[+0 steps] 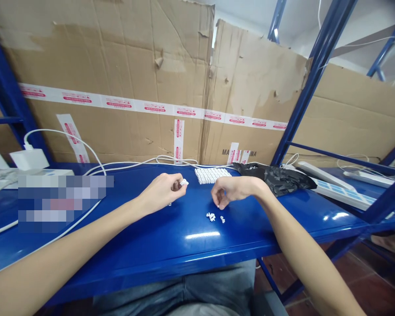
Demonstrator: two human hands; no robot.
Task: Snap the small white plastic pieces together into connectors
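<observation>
Behind shelf edge (pixel 184 258) | left hand (pixel 162 192) pinches clip (pixel 184 181) | right hand (pixel 233 190) above clips (pixel 213 217), fingers (pixel 221 202) unclear

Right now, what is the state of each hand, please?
Left hand: closed on a small white plastic piece.
Right hand: fingers curled; holding anything cannot be told.

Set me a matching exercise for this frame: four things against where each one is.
Things:
1 small white part
2 loose white parts
3 black bag
4 white charger

Places:
A far left, with a white cable running from it
B pinched in the left hand
C on the blue shelf below the right hand
D crumpled just behind the right wrist

Pairs: 1-B, 2-C, 3-D, 4-A
</observation>
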